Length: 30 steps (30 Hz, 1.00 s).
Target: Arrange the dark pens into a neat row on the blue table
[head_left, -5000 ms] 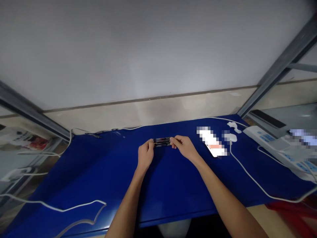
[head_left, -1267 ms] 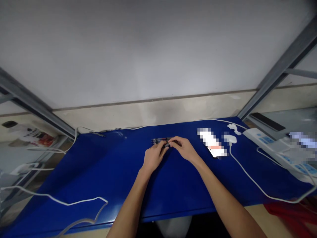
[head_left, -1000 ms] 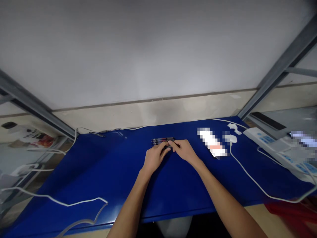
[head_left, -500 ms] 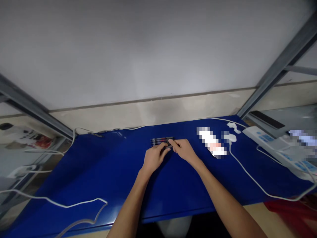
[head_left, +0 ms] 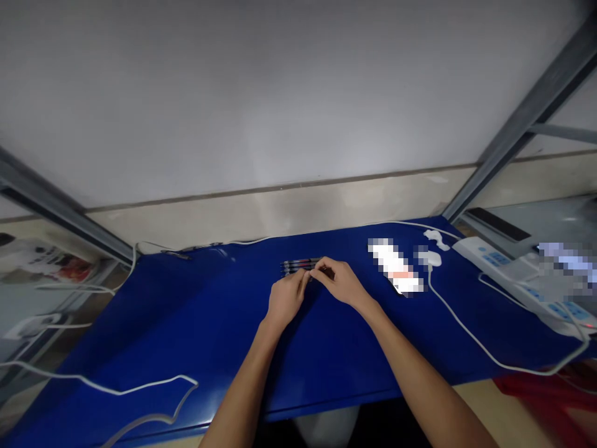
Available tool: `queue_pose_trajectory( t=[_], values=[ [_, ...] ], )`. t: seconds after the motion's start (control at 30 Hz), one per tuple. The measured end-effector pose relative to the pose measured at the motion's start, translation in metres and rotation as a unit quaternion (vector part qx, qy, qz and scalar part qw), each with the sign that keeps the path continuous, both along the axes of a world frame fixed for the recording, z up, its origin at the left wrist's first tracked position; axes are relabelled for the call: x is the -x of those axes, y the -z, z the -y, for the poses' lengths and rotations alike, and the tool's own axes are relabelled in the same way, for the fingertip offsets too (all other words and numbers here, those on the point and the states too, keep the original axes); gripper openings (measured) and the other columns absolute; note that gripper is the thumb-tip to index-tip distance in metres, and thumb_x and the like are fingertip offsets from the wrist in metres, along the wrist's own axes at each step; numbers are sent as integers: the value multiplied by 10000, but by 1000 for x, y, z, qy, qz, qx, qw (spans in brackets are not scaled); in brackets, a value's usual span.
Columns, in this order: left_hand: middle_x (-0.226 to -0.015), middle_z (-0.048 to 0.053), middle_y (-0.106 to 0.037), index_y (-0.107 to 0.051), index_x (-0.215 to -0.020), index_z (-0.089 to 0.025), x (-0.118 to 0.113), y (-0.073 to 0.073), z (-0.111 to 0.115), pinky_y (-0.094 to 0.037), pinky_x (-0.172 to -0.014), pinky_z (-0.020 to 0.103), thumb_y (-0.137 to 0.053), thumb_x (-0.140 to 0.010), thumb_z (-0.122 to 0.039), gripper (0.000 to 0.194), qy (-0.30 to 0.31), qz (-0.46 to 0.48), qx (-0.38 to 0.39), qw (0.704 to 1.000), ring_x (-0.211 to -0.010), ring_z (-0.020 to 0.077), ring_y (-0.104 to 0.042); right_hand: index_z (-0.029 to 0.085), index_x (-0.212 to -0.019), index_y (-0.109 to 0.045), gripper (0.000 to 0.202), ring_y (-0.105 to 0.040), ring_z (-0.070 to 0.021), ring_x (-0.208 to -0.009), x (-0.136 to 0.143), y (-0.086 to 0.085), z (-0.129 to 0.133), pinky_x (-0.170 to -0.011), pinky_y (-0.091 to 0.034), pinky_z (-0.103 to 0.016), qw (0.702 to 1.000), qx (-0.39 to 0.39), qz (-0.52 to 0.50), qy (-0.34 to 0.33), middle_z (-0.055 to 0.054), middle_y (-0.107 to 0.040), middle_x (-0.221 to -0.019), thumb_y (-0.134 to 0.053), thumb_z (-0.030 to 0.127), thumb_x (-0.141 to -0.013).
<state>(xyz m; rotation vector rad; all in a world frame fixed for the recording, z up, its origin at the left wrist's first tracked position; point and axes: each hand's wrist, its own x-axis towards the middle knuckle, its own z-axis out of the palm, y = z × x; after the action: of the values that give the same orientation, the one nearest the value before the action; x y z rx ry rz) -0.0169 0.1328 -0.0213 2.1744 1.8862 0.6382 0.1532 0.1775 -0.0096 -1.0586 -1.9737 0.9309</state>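
Two bare hands mid-desk, close together, at near side of a row of slim dark pens (head_left: 293, 266). Lie parallel, left-to-right, flat on glossy blue desktop (head_left: 186, 323) toward the back; show a red mark; exact count unclear, right ends hidden by fingers. Left hand (head_left: 286, 298): thumb and fingertips drawn together in a pinch at near edge of the row; cannot tell what, if anything, is between them. Right hand (head_left: 342, 283): thumb reaching toward left fingertips, forefinger arched over right ends of the row; too small and covered to tell whether clasping one. Right of hands: smartphone (head_left: 394, 269), lit, pixelated, set diagonally. Beside it: white gadget (head_left: 433, 259), partly pixelated, with white cord (head_left: 532, 371) curving to near right. Behind that: irregular white piece (head_left: 436, 238). Farther right: white power strip (head_left: 485, 252) with blue socket faces. Back left: dark slim item (head_left: 178, 254), near wall. Near left: loose white cable (head_left: 116, 393), bent, running off desk edge.
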Motion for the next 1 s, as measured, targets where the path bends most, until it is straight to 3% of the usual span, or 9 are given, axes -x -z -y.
queue_pose_trajectory(
  t=[0.1, 0.27, 0.4, 0.53, 0.7, 0.9, 1.0],
  values=[
    [-749, 9, -684, -599, -1037, -236, 0, -4, 2, -357, -576, 238, -281, -1009, -400, 359, 0, 31, 1, 1000, -667, 168, -648, 208, -774, -588, 261, -500, -131, -568, 1, -1, 1, -539, -350, -250, 1000, 3, -14, -1, 10, -587, -657, -543, 433, -897],
    [-807, -7, -702, -604, -1124, -261, -3, -7, 6, -400, -634, 238, -446, -949, -416, 282, 45, 49, -9, 998, -724, 167, -652, 189, -568, -489, 443, -422, -117, -505, 1, 3, -2, -507, -280, -264, 999, -8, 31, 34, 20, -472, -524, -498, 466, -914],
    [-958, 13, -725, -624, -1145, -270, -4, -2, 4, -402, -653, 232, -391, -979, -441, 334, 58, 69, -23, 996, -790, 167, -668, 184, -539, -478, 482, -403, -114, -499, 0, 3, -2, -493, -262, -261, 999, 14, 11, 33, 23, -433, -504, -515, 507, -895],
    [-839, 38, -715, -657, -956, -208, -1, 0, 1, -385, -628, 226, -299, -1010, -417, 418, 50, 85, -14, 995, -719, 160, -652, 189, -762, -609, 309, -467, -121, -568, 1, 1, -1, -534, -328, -247, 998, 37, -55, -1, 10, -559, -644, -530, 453, -901],
    [-767, 30, -694, -633, -847, -194, -3, -3, 2, -374, -625, 233, -257, -1015, -412, 466, 56, 77, 6, 995, -672, 160, -635, 189, -636, -480, 333, -396, -107, -528, 3, 3, 0, -514, -280, -247, 998, 17, -45, 30, 38, -445, -564, -528, 387, -900],
    [-735, 1, -687, -603, -1161, -244, -6, -5, 6, -360, -570, 224, -402, -965, -482, 368, 68, 106, 12, 992, -594, 157, -617, 180, -563, -436, 398, -339, -104, -519, 3, 7, -3, -503, -232, -260, 999, 28, -28, 27, 36, -362, -534, -485, 376, -906],
    [-849, 17, -716, -607, -1197, -282, -7, -2, 5, -375, -595, 232, -399, -973, -451, 349, 75, 117, 6, 990, -630, 159, -633, 178, -515, -408, 455, -329, -101, -499, 3, 6, -3, -494, -208, -266, 998, 36, -17, 45, 36, -332, -503, -490, 403, -902]
  ],
)
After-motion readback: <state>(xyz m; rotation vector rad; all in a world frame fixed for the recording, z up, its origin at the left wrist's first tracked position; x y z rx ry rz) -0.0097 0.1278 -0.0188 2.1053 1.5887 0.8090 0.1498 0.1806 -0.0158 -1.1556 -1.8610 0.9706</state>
